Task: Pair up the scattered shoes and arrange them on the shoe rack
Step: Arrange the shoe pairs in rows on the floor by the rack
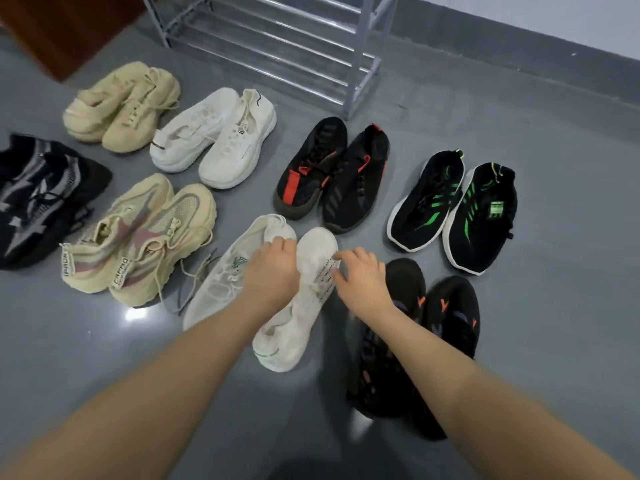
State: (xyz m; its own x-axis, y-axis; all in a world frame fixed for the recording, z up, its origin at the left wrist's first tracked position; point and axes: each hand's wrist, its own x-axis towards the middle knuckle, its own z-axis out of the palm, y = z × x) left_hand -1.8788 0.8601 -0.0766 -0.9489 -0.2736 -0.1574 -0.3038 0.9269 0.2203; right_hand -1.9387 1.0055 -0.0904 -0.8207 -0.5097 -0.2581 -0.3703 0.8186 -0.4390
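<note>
Two white mesh shoes with green trim lie side by side on the grey floor in front of me. My left hand [273,268] grips the toe end of the left white shoe [221,282]. My right hand [362,275] touches the side of the right white shoe [304,306], fingers bent against it. Close to my right forearm sits a black pair with orange marks [446,317]. The metal shoe rack [277,46] stands at the top centre with bare rails.
Pairs lie spread on the floor: beige [121,105], white [214,136], black with red [332,174], black with green [453,209], beige with pink [138,237], black and grey [41,195] at left. A brown door [52,29] is top left, the wall's grey baseboard [519,46] top right.
</note>
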